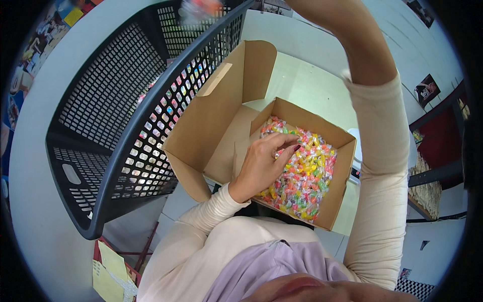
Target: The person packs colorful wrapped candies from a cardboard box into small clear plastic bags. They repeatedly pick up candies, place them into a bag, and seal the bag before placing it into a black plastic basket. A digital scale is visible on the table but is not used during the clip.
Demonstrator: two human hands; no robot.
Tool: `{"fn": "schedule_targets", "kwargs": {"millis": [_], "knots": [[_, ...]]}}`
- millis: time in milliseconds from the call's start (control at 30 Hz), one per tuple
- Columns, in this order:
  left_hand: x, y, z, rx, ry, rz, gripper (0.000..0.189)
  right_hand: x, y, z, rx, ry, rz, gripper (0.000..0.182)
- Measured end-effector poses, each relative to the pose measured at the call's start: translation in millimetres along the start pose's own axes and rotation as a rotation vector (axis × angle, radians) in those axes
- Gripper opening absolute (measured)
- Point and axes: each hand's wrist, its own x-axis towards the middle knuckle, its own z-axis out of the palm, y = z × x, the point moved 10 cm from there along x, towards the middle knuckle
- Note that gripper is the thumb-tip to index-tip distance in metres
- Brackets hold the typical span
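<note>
An open cardboard box point(341, 181) holds a layer of wrapped candies point(305, 162) in many colours. Over the candies, at their left side, is my left hand point(264, 162), its thumb and fingers bent towards each other; whether a candy is between them cannot be told. My right arm reaches up past the top edge, and the right hand itself is out of view. At the top, a blurred clear and orange thing point(200, 9) shows over a black plastic basket point(136, 109). Through the basket's mesh, more colourful wrapped pieces point(177, 98) are visible.
The box's raised lid point(211, 124) leans beside the basket, with side flaps spread. The box rests on a pale green table point(309, 83). Partly hidden behind the box's right wall is a white device point(356, 177). A red frame holding yellow sheets point(109, 268) stands at lower left.
</note>
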Motion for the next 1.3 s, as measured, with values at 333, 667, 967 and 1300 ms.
{"fn": "schedule_targets", "kwargs": {"millis": [333,667,967,1300], "knots": [[-4.5,-2.1,-15.6,-0.042,0.143,0.047,0.017,-71.9,-8.4,-20.4,0.013,0.038,0.081,0.024],[-6.2,-4.2,-11.0,-0.134,0.091,-0.041,0.02,-312.2,43.5,-68.7,-0.172,-0.065,0.786,0.016],[-5.7,-5.6,-12.6,-0.136,0.164,-0.07,0.018,-494.1,32.4,-15.3,-0.302,-0.01,1.289,0.02],[-3.4,-7.4,-12.0,-0.118,0.155,-0.104,0.017,-529.4,26.3,-12.4,-0.275,0.294,1.338,0.009]]}}
